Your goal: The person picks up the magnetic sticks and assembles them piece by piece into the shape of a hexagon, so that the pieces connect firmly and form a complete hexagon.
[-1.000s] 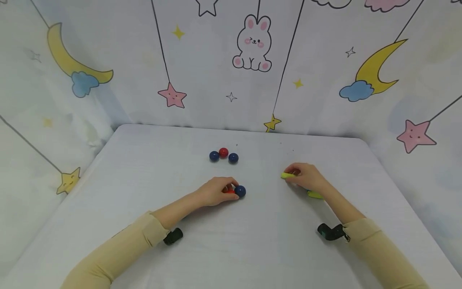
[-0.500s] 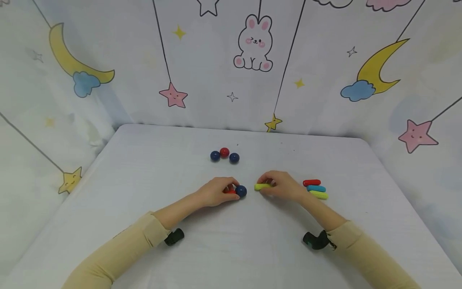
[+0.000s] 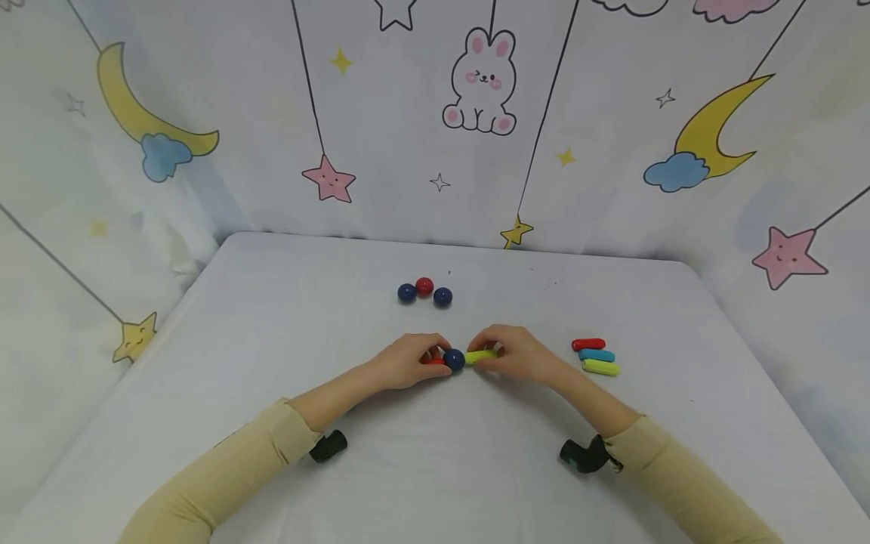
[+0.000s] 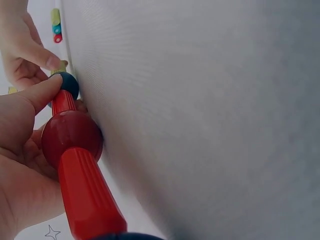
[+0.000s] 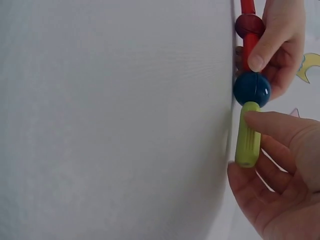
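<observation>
Blue ball [image 5: 251,90] between, right hand [image 3: 511,351] pinches lime rod [image 5: 248,142], left hand [image 3: 406,362] red rod [image 5: 248,49]; I judge any tilt could misalign them.

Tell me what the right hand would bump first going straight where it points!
Probably the blue ball: the right hand holds a yellow-green stick that seems to touch it.

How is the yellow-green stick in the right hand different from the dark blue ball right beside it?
The yellow-green stick is long and grooved; the dark blue ball is round, with a thin seam. The right hand pinches the stick, while the ball sits at the end of the red stick that the left hand holds. Both look glossy and appear to touch.
</observation>
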{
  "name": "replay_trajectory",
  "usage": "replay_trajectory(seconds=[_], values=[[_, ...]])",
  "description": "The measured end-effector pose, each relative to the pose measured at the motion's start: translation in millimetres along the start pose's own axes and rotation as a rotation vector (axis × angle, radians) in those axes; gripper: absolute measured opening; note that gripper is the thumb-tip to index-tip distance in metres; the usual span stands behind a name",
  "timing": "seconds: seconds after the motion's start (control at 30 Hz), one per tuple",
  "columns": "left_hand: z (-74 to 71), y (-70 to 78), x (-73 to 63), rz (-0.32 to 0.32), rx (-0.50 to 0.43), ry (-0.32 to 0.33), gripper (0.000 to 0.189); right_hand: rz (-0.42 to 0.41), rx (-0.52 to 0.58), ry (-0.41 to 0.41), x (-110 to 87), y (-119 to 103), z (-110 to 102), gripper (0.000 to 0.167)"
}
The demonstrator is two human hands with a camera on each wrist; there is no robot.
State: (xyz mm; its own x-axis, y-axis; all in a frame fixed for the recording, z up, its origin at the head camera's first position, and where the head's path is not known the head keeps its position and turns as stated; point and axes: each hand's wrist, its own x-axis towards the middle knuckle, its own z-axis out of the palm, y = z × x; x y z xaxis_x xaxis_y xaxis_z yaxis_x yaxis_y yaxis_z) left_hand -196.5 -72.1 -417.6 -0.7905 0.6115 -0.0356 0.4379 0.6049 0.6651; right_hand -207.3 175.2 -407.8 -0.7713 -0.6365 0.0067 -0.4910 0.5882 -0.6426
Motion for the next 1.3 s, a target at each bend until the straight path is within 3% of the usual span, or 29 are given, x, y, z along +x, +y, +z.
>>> replay_trajectory(seconds=[0.33,0.63,0.73,0.9,1.13,1.3], values=[[3.2,12.4,-2.6,-0.030,0.069,0.058,0.043,0.006,0.057,-0.002,1.9,1.6,7.7,0.023],[9.0,16.8,3.7,-0.008,0.126,0.112,0.025,-0.009,0.079,-0.009,4.2,-2.5,10.9,0.023],[9.0,16.2,4.7,-0.011,0.125,0.112,0.021,0.022,0.078,0.003,7.6,-3.0,7.8,0.021],[7.5,16.8,3.6,-0.022,0.119,0.104,0.022,0.140,0.095,0.093,24.1,-1.2,0.0,0.021],[5.9,17.4,2.8,-0.020,0.105,0.093,0.020,0.319,0.205,0.205,60.4,2.0,-2.3,0.043],[6.8,16.9,3.7,-0.001,0.101,0.087,0.019,0.308,0.144,0.233,83.8,5.3,1.4,0.051]])
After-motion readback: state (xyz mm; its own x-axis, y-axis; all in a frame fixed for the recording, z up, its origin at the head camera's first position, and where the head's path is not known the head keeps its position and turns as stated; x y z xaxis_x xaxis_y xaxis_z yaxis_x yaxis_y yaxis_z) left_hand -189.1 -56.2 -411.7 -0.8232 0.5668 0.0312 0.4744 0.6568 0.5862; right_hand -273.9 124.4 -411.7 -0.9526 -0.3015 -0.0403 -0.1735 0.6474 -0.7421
